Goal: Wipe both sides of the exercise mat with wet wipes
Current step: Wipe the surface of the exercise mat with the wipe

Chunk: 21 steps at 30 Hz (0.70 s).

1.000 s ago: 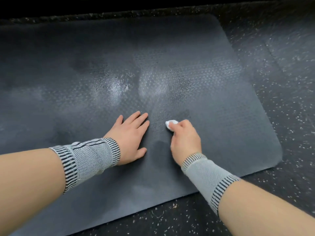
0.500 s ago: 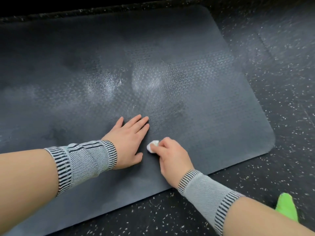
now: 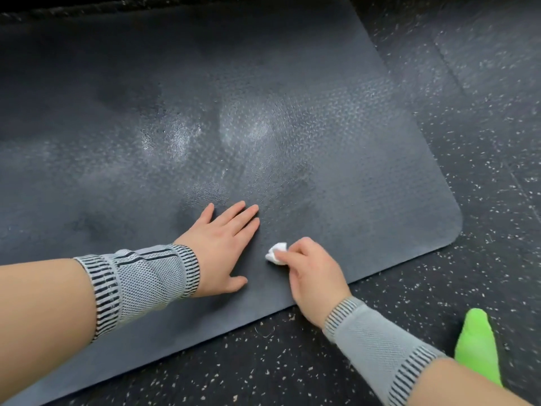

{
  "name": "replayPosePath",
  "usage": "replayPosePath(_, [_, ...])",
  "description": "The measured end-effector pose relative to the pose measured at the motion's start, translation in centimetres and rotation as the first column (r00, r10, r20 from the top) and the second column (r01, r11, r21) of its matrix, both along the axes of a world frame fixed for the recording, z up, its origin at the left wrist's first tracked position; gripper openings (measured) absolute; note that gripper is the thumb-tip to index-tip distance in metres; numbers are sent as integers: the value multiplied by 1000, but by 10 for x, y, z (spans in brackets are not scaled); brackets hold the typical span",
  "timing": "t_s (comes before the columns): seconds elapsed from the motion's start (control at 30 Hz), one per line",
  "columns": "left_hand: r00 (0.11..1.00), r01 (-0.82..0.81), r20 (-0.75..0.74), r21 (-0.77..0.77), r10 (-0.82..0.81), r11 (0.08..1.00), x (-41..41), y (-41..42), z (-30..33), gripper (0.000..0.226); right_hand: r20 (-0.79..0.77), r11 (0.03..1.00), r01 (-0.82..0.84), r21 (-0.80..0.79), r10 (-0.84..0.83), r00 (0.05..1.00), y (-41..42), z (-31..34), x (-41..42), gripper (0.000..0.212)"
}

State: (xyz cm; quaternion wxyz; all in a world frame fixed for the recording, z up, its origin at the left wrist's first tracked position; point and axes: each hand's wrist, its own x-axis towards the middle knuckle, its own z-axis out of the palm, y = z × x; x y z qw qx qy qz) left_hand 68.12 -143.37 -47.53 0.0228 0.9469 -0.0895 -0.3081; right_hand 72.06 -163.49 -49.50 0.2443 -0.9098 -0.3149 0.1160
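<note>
Now two hands on one mat [image 3: 336,177]: left hand [image 3: 222,247] flat, right hand [image 3: 313,273] pinching one wipe [image 3: 276,252].

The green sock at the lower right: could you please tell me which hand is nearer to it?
Right. The right hand, gripping the wet wipe, lies up and left of the green sock; the left hand rests flat on the mat, farther left.

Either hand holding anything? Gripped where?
The right hand pinches a balled-up wet wipe at its near side. The left hand holds nothing, flat on the exercise mat.
</note>
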Motion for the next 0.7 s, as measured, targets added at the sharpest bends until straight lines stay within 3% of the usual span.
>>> replayPosePath(0.1, [1000,24,-2,2,-24,1000,-4,-1,-2,106,47,905,417,-81,-415,909,-29,1,34,30])
replayPosePath(0.17, [999,39,-9,15,-39,999,-6,-1,-5,106,39,831,532,-162,-534,845,-28,-2,22,32])
replayPosePath(0.33, [998,53,-18,28,-53,998,-2,-2,-6,108,-93,987,135,-81,-143,985,12,2,-69,41])
replayPosePath(0.4, [999,48,-16,34,-47,998,-3,-1,-5,108,-148,979,185,-82,-195,970,-1,5,-51,28])
replayPosePath(0.5, [999,34,-16,52,-33,998,-8,6,-6,108,7,885,447,-132,-450,893,-39,0,-7,30])
replayPosePath(0.57, [1000,27,-18,68,-26,997,-11,11,-6,108,80,827,527,-197,-522,849,-44,0,-5,27])
replayPosePath(0.7, [1000,0,-18,74,1,997,-10,18,-4,107,-138,919,281,-276,-327,935,17,14,-71,9])
